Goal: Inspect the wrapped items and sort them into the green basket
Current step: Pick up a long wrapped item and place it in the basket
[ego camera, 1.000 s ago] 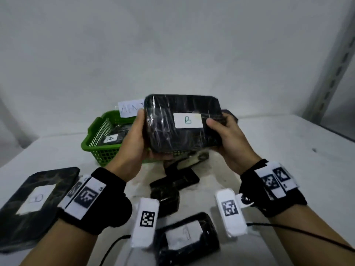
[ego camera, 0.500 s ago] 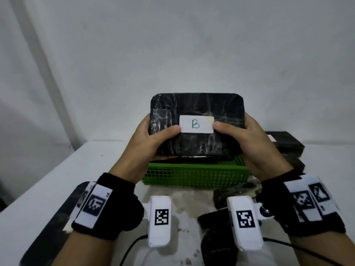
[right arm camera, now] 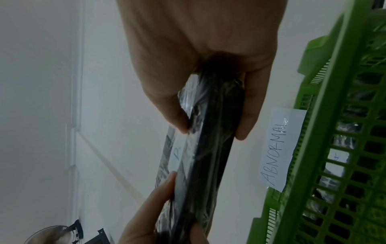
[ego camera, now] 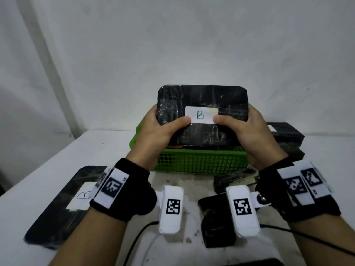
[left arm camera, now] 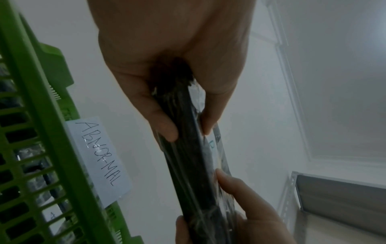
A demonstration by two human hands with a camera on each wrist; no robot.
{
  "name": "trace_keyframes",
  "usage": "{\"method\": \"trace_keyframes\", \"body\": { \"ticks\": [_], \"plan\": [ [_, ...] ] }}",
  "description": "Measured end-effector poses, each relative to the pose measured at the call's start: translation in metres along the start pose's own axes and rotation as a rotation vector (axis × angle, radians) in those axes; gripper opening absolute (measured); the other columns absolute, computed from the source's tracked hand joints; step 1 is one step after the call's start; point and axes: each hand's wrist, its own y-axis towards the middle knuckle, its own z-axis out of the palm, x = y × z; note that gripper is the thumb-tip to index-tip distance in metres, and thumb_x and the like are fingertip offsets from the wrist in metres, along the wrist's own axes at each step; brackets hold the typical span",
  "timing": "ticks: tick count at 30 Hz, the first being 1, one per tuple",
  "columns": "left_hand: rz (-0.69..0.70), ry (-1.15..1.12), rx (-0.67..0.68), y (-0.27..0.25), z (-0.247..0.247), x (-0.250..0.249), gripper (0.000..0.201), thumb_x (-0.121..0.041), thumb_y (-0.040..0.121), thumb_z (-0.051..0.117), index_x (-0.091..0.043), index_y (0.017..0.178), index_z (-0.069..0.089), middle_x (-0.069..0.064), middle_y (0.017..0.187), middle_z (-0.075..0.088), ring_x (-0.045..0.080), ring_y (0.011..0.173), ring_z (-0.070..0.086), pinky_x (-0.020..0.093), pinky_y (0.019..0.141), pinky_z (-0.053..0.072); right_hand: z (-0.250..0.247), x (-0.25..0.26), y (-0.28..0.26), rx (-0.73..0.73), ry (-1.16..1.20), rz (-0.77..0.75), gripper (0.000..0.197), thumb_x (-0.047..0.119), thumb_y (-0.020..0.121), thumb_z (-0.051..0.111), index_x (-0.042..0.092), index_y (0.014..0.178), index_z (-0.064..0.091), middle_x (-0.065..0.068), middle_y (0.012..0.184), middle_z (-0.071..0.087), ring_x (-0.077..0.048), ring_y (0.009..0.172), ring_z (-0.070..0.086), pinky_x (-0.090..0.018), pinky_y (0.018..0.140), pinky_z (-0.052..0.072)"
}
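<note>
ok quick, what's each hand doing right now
Left hand: grips the left end of the black wrapped item labelled B, above the green basket.
Right hand: grips the right end of the same item.

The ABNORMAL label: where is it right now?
In both wrist views the ABNORMAL label is stuck on the outer rim of the green basket, just beyond the wrapped item held above it.

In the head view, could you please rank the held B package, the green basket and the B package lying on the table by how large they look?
1. Green basket, though partly hidden.
2. Held B package and the B package lying on the table: they look similar, and the latter is nearer and partly hidden, so no ranking.
</note>
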Motion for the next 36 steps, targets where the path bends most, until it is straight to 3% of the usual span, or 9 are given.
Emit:
{"method": "trace_keyframes", "body": {
  "ticks": [5,10,20,23,25,27,30,33,36],
  "plan": [
    [0.02,0.109,0.022,0.001,-0.007,0.002,0.058,-0.039,0.065,0.085,-0.025,0.117,0.064,-0.003,0.111,0.075,0.019,0.104,0.072,0.047,0.092,0.057,-0.003,0.0,-0.002,-0.009,-0.09,-0.065,0.049,0.019,0.08,0.083,0.019,0.122,0.059,0.002,0.111,0.073,-0.013,0.101,0.072,-0.041,0.092,0.058],
    [0.079,0.385,0.055,-0.002,-0.012,-0.003,0.054,-0.066,0.072,0.072,-0.039,0.118,0.062,-0.016,0.112,0.072,0.005,0.104,0.069,0.04,0.086,0.06,-0.012,0.008,-0.007,-0.012,-0.29,-0.131,0.054,0.026,0.078,0.085,0.03,0.125,0.058,0.017,0.111,0.069,0.003,0.103,0.065,-0.03,0.093,0.054],
    [-0.128,0.078,0.074,-0.006,-0.01,-0.023,0.059,-0.081,0.079,0.036,-0.044,0.112,0.068,-0.012,0.105,0.076,0.013,0.102,0.071,0.044,0.08,0.061,-0.01,0.03,-0.01,0.198,0.053,0.178,0.067,0.083,0.068,0.056,0.046,0.124,0.061,0.021,0.128,0.065,-0.011,0.121,0.06,-0.053,0.087,0.058],
    [-0.155,0.046,0.123,-0.006,-0.013,-0.024,0.047,-0.072,0.085,0.05,-0.036,0.109,0.07,-0.009,0.102,0.074,0.017,0.097,0.071,0.052,0.085,0.059,-0.009,0.024,-0.01,0.163,0.096,0.091,0.029,0.047,0.086,0.067,0.032,0.111,0.064,0.02,0.102,0.072,-0.001,0.099,0.068,-0.042,0.088,0.053],
    [-0.193,-0.001,0.172,-0.008,-0.017,-0.02,0.049,-0.051,0.072,0.065,-0.016,0.106,0.067,0.002,0.1,0.065,0.021,0.09,0.069,0.058,0.085,0.058,-0.01,0.019,-0.009,0.163,0.071,-0.017,0.022,0.017,0.079,0.065,0.03,0.097,0.063,0.015,0.088,0.069,-0.002,0.087,0.065,-0.033,0.082,0.047],
    [-0.174,-0.057,0.187,-0.007,-0.018,-0.014,0.057,-0.04,0.065,0.07,-0.003,0.108,0.061,0.012,0.106,0.058,0.027,0.097,0.065,0.05,0.081,0.061,-0.012,0.018,-0.01,0.244,0.043,-0.046,0.026,0.016,0.073,0.061,0.035,0.09,0.062,0.014,0.089,0.068,-0.005,0.088,0.063,-0.033,0.081,0.043],
    [-0.074,-0.058,0.152,-0.004,-0.017,-0.009,0.036,-0.037,0.074,0.079,-0.015,0.096,0.06,-0.001,0.092,0.067,0.016,0.092,0.068,0.035,0.08,0.059,-0.014,0.02,-0.01,0.377,0.046,0.063,0.025,0.036,0.076,0.075,0.041,0.096,0.061,0.019,0.101,0.069,-0.004,0.101,0.064,-0.045,0.092,0.04],
    [0.002,0.023,0.152,-0.002,-0.015,-0.009,0.035,-0.039,0.076,0.079,-0.021,0.1,0.062,-0.012,0.087,0.069,0.008,0.087,0.069,0.034,0.085,0.058,-0.008,0.015,-0.008,0.259,0.014,0.054,0.041,0.04,0.069,0.079,0.024,0.1,0.057,0.014,0.088,0.068,-0.002,0.084,0.067,-0.034,0.086,0.047],
    [0.051,0.069,0.145,-0.004,-0.011,-0.009,0.038,-0.037,0.073,0.077,-0.017,0.103,0.063,-0.014,0.084,0.069,0.008,0.081,0.07,0.032,0.083,0.058,-0.001,0.012,-0.008,0.172,0.099,0.029,0.022,0.014,0.084,0.072,0.015,0.097,0.054,0.011,0.073,0.065,-0.002,0.07,0.065,-0.02,0.071,0.05]
  ]
}}
